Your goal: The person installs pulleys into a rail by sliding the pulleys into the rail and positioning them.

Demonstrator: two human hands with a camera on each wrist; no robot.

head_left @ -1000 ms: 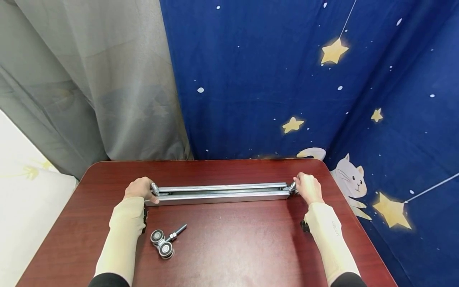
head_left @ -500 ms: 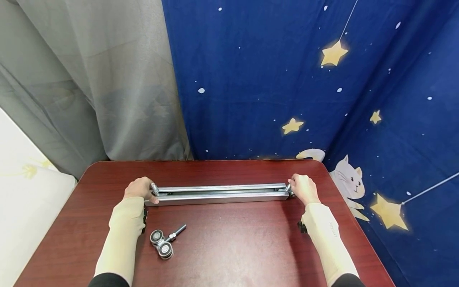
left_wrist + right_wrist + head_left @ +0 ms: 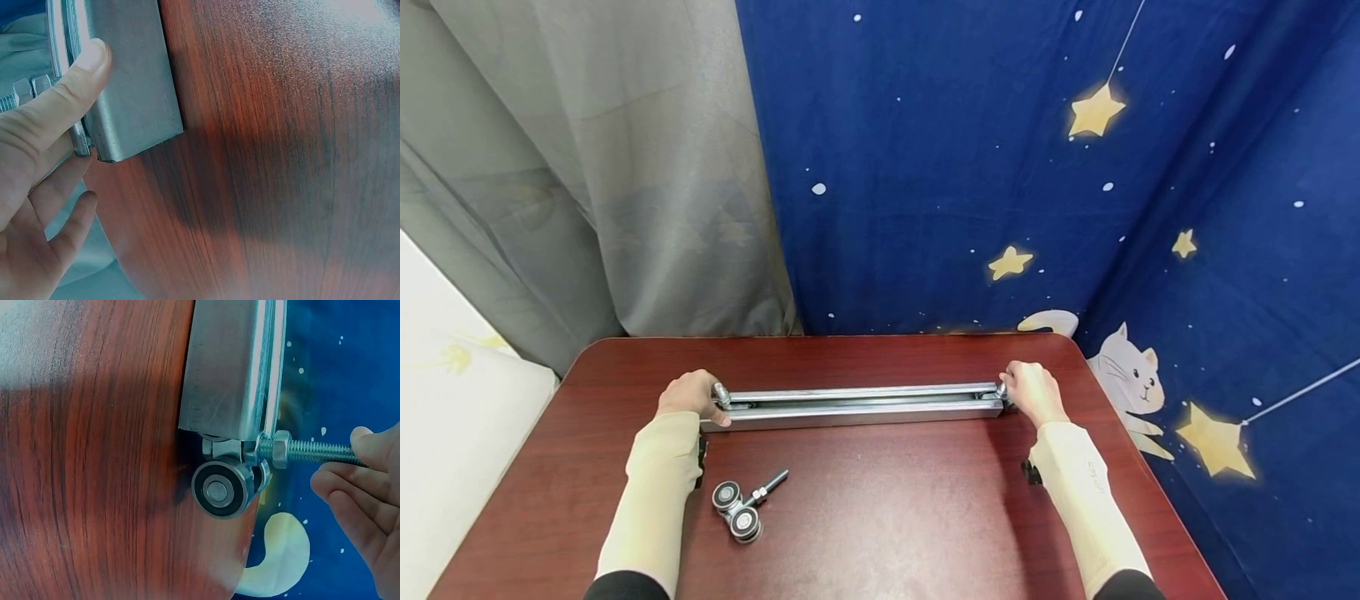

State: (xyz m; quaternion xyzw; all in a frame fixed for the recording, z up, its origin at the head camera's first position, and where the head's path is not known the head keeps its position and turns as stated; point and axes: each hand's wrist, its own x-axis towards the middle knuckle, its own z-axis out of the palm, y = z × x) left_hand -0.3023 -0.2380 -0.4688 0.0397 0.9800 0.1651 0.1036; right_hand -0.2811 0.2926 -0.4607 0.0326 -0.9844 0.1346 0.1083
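Observation:
A silver metal track rail (image 3: 865, 411) with a slot along its top lies across the table. My left hand (image 3: 690, 396) grips its left end; in the left wrist view the thumb (image 3: 92, 57) presses on the rail's upper edge. A bolt with nuts (image 3: 28, 92) stands up from the slot beside that thumb. At the other end, my right hand (image 3: 1033, 389) pinches the threaded bolt (image 3: 315, 450) of a roller trolley. One wheel (image 3: 217, 490) of that trolley is outside the rail's end, and its front part is hidden inside the rail.
A second roller trolley (image 3: 737, 510) with two wheels and a bolt lies on the red-brown wooden table (image 3: 880, 508), nearer to me on the left. Behind the table hang a grey curtain (image 3: 677, 183) and a blue starry curtain (image 3: 925, 183).
My right hand has moved slightly left with the roller trolley, bringing it closer into the rail's right end. My left hand and the rail stay about where they were.

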